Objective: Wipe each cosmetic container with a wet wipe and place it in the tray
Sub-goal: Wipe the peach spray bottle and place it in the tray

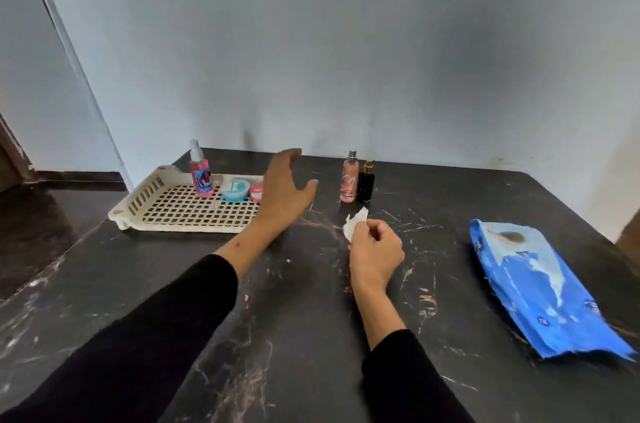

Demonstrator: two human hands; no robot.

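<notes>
A cream lattice tray (173,211) lies at the table's back left. In it stand a pink spray bottle (200,173), a teal-lidded jar (236,189) and a small pink jar (257,192). My left hand (282,194) hovers open, fingers spread, over the tray's right end and holds nothing. To its right a tall pink perfume bottle (349,178) and a black bottle with a gold cap (365,183) stand side by side on the table. My right hand (375,254) pinches a crumpled white wet wipe (355,224) just in front of those two bottles.
A blue wet-wipe pack (540,287) lies at the right on the dark marble table (311,336). A grey wall runs right behind the table. The table's left edge drops to a dark floor.
</notes>
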